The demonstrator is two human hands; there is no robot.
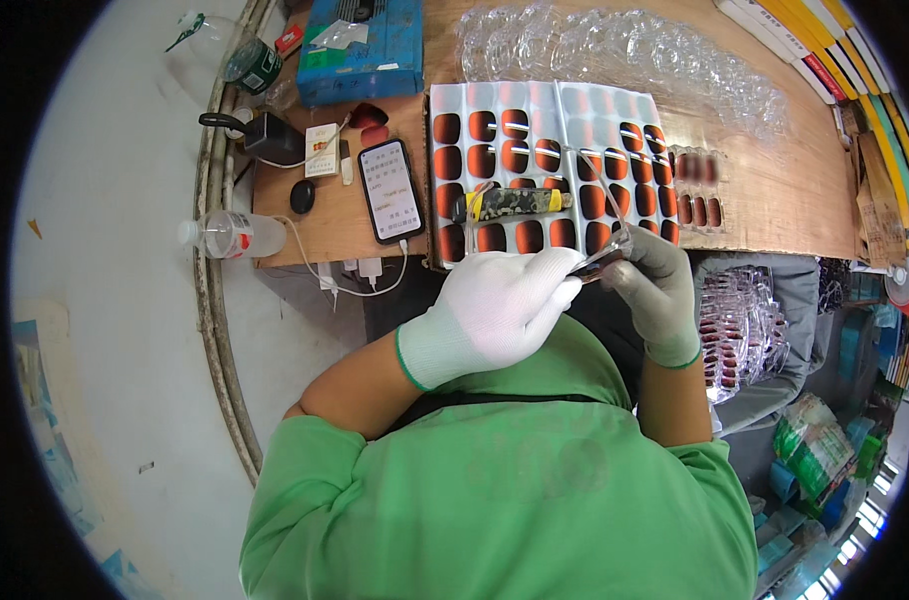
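Observation:
My left hand (505,305), in a white knit glove, is closed on one side of a pair of clear-framed glasses (613,246). My right hand (657,285), in a greyer, soiled glove, pinches the other side, thumb by a dark lens (601,268). Thin temples reach away from the frame over a white sheet (543,127) bearing rows of brown-to-orange tinted lenses (515,157). Across those lenses lies a tool with a yellow and dark patterned handle (515,204), perhaps a utility knife. My fingers hide part of the frame.
Left of the sheet are a lit phone (393,192) on a cable, a small white box (323,150) and a black charger (275,138). A bottle (233,235) stands at the table's left edge. Clear plastic trays (615,50) line the back; more bagged lenses (743,330) sit at right.

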